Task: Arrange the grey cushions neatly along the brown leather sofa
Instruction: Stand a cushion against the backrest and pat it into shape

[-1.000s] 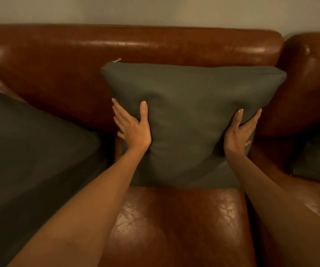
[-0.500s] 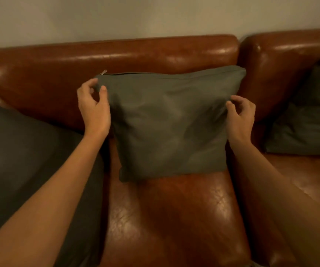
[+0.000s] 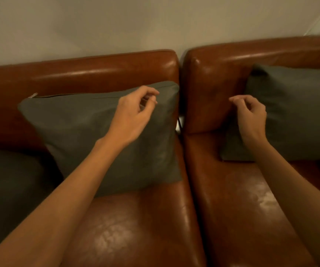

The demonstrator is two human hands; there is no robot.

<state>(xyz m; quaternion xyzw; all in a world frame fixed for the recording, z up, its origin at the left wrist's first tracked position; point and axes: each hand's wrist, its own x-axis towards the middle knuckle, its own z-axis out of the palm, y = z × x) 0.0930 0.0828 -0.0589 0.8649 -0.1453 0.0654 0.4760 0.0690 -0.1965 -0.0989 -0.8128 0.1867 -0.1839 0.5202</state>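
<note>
A grey cushion (image 3: 78, 135) with a zip along its top leans upright against the backrest of the brown leather sofa (image 3: 97, 72). My left hand (image 3: 134, 112) hovers in front of its upper right corner, fingers loosely curled and holding nothing. A second grey cushion (image 3: 297, 112) leans against the backrest of the right sofa section. My right hand (image 3: 251, 114) is just in front of that cushion's left edge, loosely curled and empty. A third grey cushion (image 3: 7, 185) lies at the far left, partly cut off.
A narrow gap (image 3: 180, 120) separates the two sofa sections. Bare leather seat (image 3: 242, 199) lies below both cushions. A plain wall (image 3: 116, 26) stands behind the sofa.
Both hands have let go of the middle cushion's top corners and moved right. The view has swung right, and the right cushion now shows more fully.
</note>
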